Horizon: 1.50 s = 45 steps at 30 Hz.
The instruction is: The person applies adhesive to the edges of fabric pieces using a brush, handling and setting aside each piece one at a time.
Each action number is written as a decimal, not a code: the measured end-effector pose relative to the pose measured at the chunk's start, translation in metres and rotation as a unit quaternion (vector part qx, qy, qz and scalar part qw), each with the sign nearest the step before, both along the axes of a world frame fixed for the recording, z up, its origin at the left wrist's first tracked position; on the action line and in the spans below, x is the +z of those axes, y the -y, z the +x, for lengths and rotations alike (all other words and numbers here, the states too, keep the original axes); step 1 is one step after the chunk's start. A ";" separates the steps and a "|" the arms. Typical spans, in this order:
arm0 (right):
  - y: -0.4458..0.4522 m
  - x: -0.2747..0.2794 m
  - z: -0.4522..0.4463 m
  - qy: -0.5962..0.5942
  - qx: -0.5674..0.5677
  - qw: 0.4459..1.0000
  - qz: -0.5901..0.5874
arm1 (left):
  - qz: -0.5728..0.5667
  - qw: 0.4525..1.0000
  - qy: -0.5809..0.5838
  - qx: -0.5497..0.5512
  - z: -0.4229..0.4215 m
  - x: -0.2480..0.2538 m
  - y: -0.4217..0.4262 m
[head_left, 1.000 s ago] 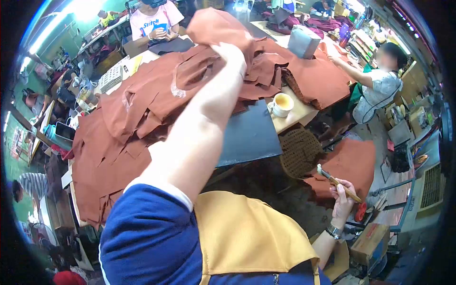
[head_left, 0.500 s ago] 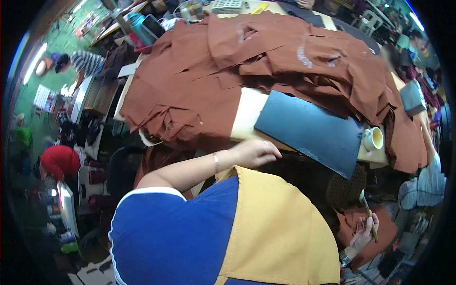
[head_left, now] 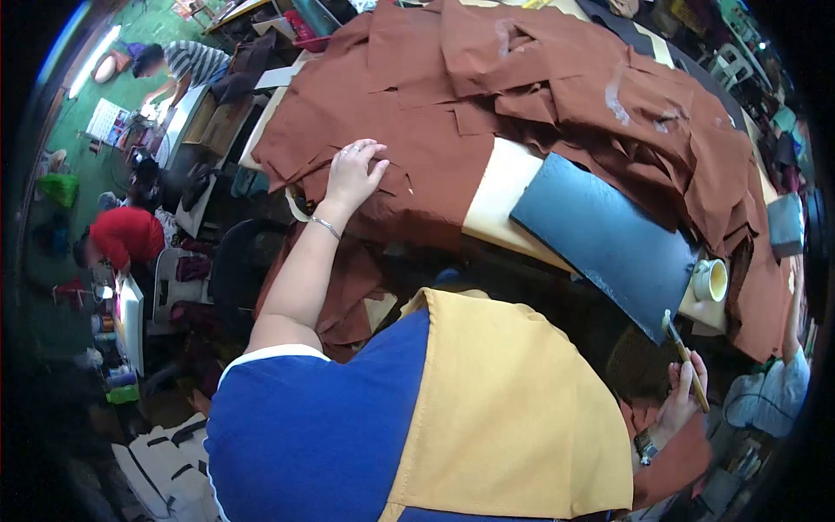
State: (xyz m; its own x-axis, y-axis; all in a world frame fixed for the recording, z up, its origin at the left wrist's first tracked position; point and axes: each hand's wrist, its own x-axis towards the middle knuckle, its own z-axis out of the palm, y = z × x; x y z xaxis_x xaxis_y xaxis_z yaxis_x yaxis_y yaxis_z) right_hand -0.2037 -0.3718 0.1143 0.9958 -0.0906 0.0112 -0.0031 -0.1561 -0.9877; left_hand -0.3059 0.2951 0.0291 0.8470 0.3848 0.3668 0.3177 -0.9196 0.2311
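Observation:
My left hand [head_left: 352,178], with a bracelet at its wrist, is over the left part of the reddish-brown sheets [head_left: 417,157]; its fingers are apart with nothing seen between them. In my right hand [head_left: 683,393] is a brush [head_left: 689,361] with a wooden handle, its pale-tipped end pointing up near the lower right corner of a dark board [head_left: 609,235]. The board lies at the table's near edge, beside the overlapping sheets. A white cup [head_left: 711,280] with yellowish contents stands right of the board.
Below the table edge, more brown pieces [head_left: 344,291] hang at left and others [head_left: 687,465] lie under my right hand. A grey block [head_left: 785,224] stands at far right, near a co-worker [head_left: 770,396]. Two people [head_left: 130,235] work at left, near a white chair [head_left: 170,283].
My left hand has come back from the far side, where it was at a brown piece, and moved to the left sheets. The brush has risen toward the board. The view has turned left.

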 end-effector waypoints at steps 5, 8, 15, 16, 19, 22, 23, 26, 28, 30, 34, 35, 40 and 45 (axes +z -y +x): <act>0.012 -0.007 -0.008 -0.011 -0.025 0.999 0.022 | 0.024 0.992 -0.079 -0.099 0.039 0.011 0.038; 0.013 -0.005 -0.017 -0.013 -0.046 0.999 0.022 | 0.035 0.990 -0.089 -0.105 0.069 0.008 0.074; 0.007 -0.004 -0.037 -0.020 -0.094 0.995 0.000 | -0.053 0.988 -0.123 -0.071 0.092 0.001 0.120; 0.004 -0.001 -0.042 -0.024 -0.109 0.994 -0.011 | -0.083 0.988 -0.105 -0.074 0.092 -0.003 0.119; 0.014 -0.016 -0.043 -0.006 -0.097 0.995 -0.009 | -0.119 0.985 -0.105 -0.067 0.097 -0.010 0.113; 0.021 -0.022 -0.043 0.000 -0.104 0.995 -0.015 | -0.186 0.978 -0.060 -0.072 0.104 -0.007 0.118; 0.025 -0.024 -0.043 0.000 -0.104 0.994 -0.024 | -0.230 0.970 -0.017 -0.082 0.109 -0.005 0.122; 0.013 -0.014 -0.039 0.003 -0.167 0.986 0.010 | -0.365 0.917 0.103 -0.126 0.129 0.021 0.156; 0.011 -0.014 -0.031 0.096 -0.176 0.976 -0.089 | -0.434 0.855 0.206 -0.193 0.163 0.028 0.182; 0.019 -0.014 -0.028 0.138 -0.192 0.959 -0.155 | -0.642 0.708 0.219 -0.194 0.189 0.053 0.220; 0.009 -0.008 -0.024 0.179 -0.192 0.964 -0.030 | -0.633 0.623 0.095 -0.450 0.210 0.080 0.258; 0.001 -0.003 -0.021 0.192 -0.200 0.961 -0.023 | -0.445 0.759 0.045 -0.473 0.214 0.065 0.251; -0.027 -0.032 0.002 0.254 -0.144 0.920 -0.262 | 0.007 0.901 -0.137 -0.411 0.184 -0.013 0.228; -0.050 -0.061 0.023 0.277 -0.078 0.881 -0.375 | 0.024 0.910 -0.147 -0.387 0.182 -0.011 0.231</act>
State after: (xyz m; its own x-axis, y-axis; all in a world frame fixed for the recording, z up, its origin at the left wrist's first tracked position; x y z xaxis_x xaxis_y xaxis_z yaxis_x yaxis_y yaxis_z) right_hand -0.1811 -0.3217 0.0533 0.7955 0.0141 0.6059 0.3677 -0.8059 -0.4641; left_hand -0.1243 0.0642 0.0179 0.9214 -0.3799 0.0816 -0.3886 -0.9005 0.1952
